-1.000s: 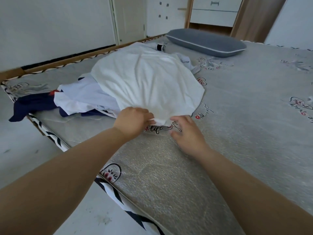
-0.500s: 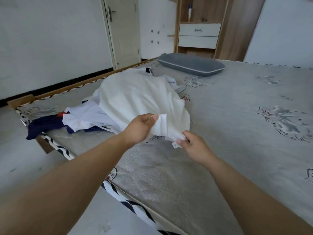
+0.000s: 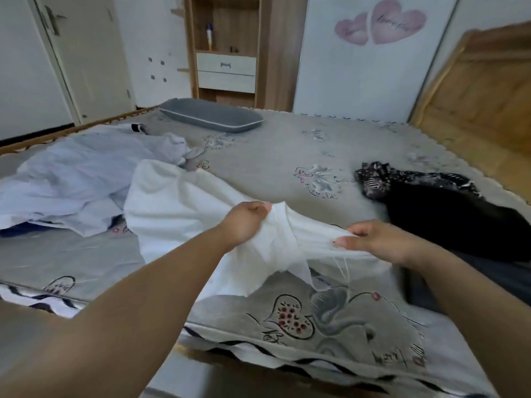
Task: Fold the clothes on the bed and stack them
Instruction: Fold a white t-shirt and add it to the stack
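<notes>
Both hands, left hand (image 3: pixel 247 222) and right hand (image 3: pixel 370 239), pinch the white garment (image 3: pixel 184 214) at frame centre, lifted off the bed (image 3: pixel 281 159). Its thin fabric may slip or bunch unevenly.

My arms are bare from the near edge of the view down to the wrists, with no sleeve showing on either. My left hand (image 3: pixel 244 222) and my right hand (image 3: pixel 376 239) wear no gloves, rings, watch or bands. My nails are short and plain, with a pinkish natural look.
</notes>
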